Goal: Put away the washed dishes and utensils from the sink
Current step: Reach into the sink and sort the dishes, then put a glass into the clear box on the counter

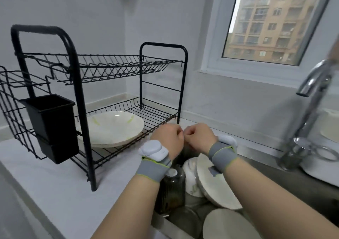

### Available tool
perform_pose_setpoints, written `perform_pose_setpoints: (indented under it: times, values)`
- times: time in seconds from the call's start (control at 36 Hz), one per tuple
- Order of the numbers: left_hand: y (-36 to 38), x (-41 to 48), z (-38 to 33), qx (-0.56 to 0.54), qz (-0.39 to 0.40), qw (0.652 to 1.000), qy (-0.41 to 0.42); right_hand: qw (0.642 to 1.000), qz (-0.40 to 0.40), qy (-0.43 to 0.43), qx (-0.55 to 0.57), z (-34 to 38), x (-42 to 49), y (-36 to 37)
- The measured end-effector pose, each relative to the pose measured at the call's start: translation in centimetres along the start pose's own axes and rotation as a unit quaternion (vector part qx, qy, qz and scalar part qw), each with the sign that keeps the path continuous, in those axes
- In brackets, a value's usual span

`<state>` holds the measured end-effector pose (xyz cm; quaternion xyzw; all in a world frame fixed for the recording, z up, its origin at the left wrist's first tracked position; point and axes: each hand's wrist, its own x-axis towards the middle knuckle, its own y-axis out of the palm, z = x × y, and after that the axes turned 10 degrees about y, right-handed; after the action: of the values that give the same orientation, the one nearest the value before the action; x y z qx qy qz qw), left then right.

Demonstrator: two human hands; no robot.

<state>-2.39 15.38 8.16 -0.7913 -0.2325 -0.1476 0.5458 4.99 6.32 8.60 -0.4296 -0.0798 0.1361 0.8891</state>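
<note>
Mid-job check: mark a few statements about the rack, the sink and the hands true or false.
1. A white dish lies on the lower tier of the dish rack. True.
2. Two bowls sit on the top shelf. False: the upper tier shows no dish.
3. The black utensil holder hangs at the rack's left end. True.
4. Nothing is left to put away. False: white bowls and plates and a dark glass lie in the sink.
5. Both hands lie flat on the counter. False: the left hand and right hand are curled, close together, over the sink's far edge.
</note>
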Motion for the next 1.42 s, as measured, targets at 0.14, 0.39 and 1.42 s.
perform_pose_setpoints:
  times: [0.14,0.39,1.42]
  values:
    - [2.6,0.5,-4.1,-0.012,0.051,0.996,0.066,0.998,-0.040,0.053,-0.016,-5.7,-2.3,-4.2]
    - [7.7,-0.6,-12.1,-0.062,0.185,0.968,0.156,0.976,-0.120,0.155,-0.091,-15.5,-7.6,-10.1]
    - [19.8,-1.9,-15.8,-0.061,0.267,0.931,0.240,0.968,-0.151,0.200,-0.029,-26.0,-9.7,-8.8]
